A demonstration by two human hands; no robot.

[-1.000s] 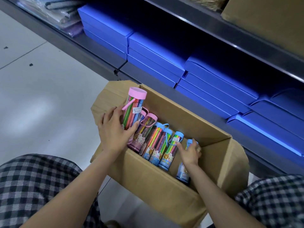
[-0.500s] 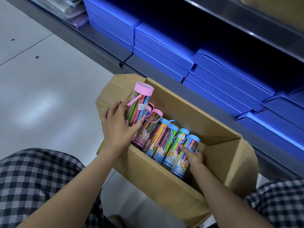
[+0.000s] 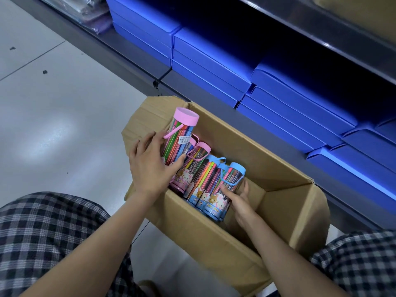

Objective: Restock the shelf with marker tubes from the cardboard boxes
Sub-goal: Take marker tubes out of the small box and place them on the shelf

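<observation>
An open cardboard box (image 3: 214, 234) sits on the floor between my knees. Inside it, several clear marker tubes lean in a row, some with pink lids and some with blue. My left hand (image 3: 150, 166) grips a pink-lidded marker tube (image 3: 182, 136), which stands higher than the others at the box's left end. My right hand (image 3: 240, 200) holds the rightmost blue-lidded marker tube (image 3: 227, 185) from its right side, fingers wrapped under it. The right half of the box shows bare cardboard.
A low grey metal shelf (image 3: 137, 61) runs just behind the box, stacked with flat blue boxes (image 3: 214, 67). Plastic-wrapped goods (image 3: 90, 16) lie at its far left. An upper shelf edge (image 3: 321, 28) overhangs. Pale tiled floor (image 3: 53, 116) lies to the left.
The view has dropped slightly, so box and shelf sit lower. My right hand has pushed the blue-lidded tubes leftward into a tighter bunch. My left hand keeps its pink-lidded tube.
</observation>
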